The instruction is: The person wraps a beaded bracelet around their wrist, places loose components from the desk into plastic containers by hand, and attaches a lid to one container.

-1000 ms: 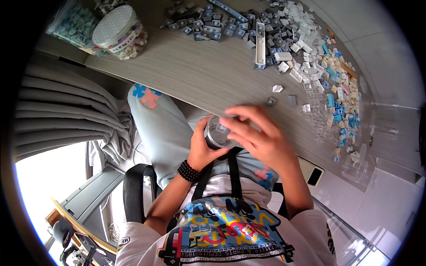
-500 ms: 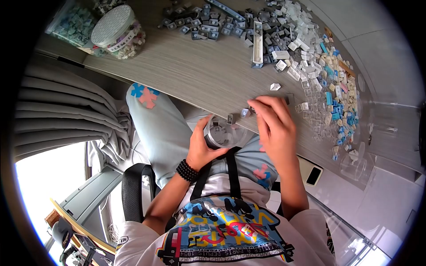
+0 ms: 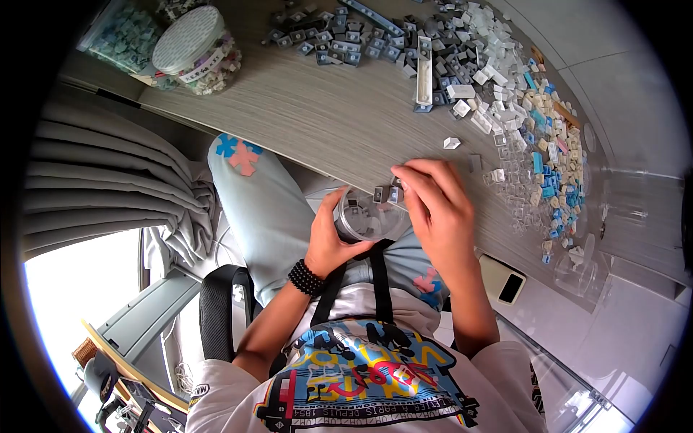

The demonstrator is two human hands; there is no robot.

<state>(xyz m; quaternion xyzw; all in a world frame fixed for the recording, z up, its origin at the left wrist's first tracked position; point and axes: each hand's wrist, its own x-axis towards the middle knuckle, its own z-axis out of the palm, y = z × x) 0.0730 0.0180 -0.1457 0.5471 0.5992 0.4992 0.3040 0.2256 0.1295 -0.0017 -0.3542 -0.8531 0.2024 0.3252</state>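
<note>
My left hand [image 3: 330, 234] is wrapped round a clear plastic jar [image 3: 369, 229], held over my lap just under the table edge. A few keycaps show inside the jar. At the edge, above the jar's mouth, sit a dark grey keycap [image 3: 379, 194] and a lighter grey-blue keycap [image 3: 395, 195]. My right hand [image 3: 440, 209] is closed at the fingertips on another dark keycap [image 3: 398, 181], mostly hidden by the fingers, right beside those two.
Grey keycaps [image 3: 339, 43] spread across the far side, white and clear ones [image 3: 498, 101] to the right, blue and cream ones [image 3: 552, 180] beyond. A lone white keycap [image 3: 451, 143] lies nearer. A lidded tub [image 3: 191, 43] stands far left; a phone [image 3: 511, 287] is at right.
My right hand has moved left towards the jar, bringing keycaps along the table edge. The grey-blue keycap now sits beside the dark one. My left hand stays on the jar.
</note>
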